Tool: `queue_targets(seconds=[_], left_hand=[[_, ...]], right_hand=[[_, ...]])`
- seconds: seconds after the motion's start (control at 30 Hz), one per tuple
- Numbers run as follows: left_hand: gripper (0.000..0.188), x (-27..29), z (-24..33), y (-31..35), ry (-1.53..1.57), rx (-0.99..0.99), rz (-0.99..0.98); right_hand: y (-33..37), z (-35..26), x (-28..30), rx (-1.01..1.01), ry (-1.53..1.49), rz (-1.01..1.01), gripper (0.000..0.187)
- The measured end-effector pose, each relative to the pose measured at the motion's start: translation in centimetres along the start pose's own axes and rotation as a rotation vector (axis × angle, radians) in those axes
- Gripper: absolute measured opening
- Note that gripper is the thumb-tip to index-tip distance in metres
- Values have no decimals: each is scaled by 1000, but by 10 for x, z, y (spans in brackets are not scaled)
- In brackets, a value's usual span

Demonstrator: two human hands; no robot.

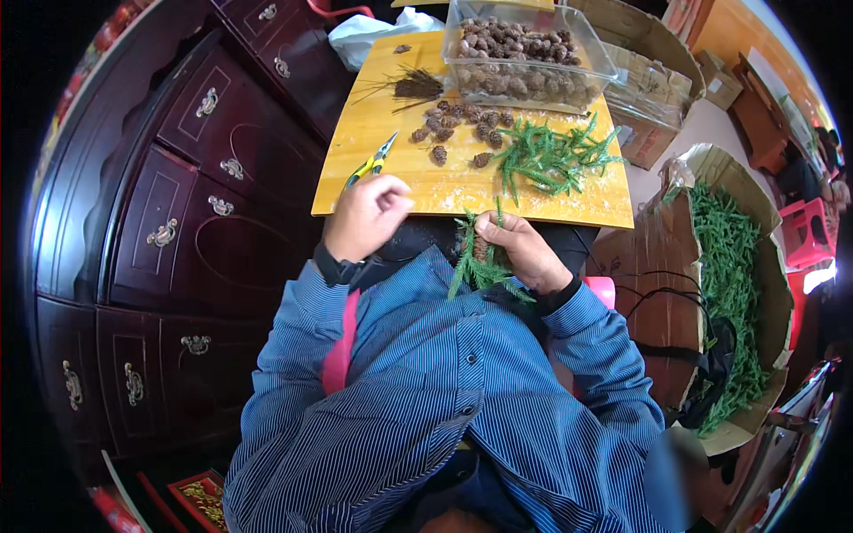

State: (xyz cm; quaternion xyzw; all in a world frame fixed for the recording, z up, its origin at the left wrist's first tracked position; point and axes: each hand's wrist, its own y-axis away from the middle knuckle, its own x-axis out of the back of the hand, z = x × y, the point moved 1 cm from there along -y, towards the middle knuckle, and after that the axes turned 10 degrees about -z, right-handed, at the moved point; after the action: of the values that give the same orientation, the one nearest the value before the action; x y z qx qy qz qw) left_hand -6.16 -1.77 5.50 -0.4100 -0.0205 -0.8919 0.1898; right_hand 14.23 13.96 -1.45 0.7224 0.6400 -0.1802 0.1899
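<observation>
A bunch of green artificial sprigs (477, 262) with a pinecone sits clamped in the right hand (524, 251), at the near edge of the yellow desk (391, 169). The left hand (364, 216) hovers loosely curled, seemingly holding nothing, beside yellow-handled pliers (371, 162). Judging by loose pinecones (458, 129), spare sprigs (551, 158) and a full clear tub (524, 55), much remains

Even, soft daylight fell on the yellow worktop (391, 142), brightest toward the upper right, where a white glare burned out beside the red stool (810, 233). Fisheye distortion bent the dark cabinet (178, 222) left of the worktop; black vignetting ringed the frame.
</observation>
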Motion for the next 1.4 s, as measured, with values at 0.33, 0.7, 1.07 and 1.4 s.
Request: queue_targets(seconds=[0.33, 0.7, 1.07, 1.4], left_hand=[[49, 14, -50, -27, -658, 130, 62], [44, 11, -80, -27, -826, 329, -10], [26, 5, 14, 52, 381, 38, -435], [29, -23, 43, 51, -328, -11, -307]], right_hand=[[0, 4, 9, 14, -264, -71, 17], [-4, 1, 5, 25, -267, 46, 19], [-2, -3, 4, 97, -262, 99, 16], [-1, -2, 5, 148, -225, -16, 16]])
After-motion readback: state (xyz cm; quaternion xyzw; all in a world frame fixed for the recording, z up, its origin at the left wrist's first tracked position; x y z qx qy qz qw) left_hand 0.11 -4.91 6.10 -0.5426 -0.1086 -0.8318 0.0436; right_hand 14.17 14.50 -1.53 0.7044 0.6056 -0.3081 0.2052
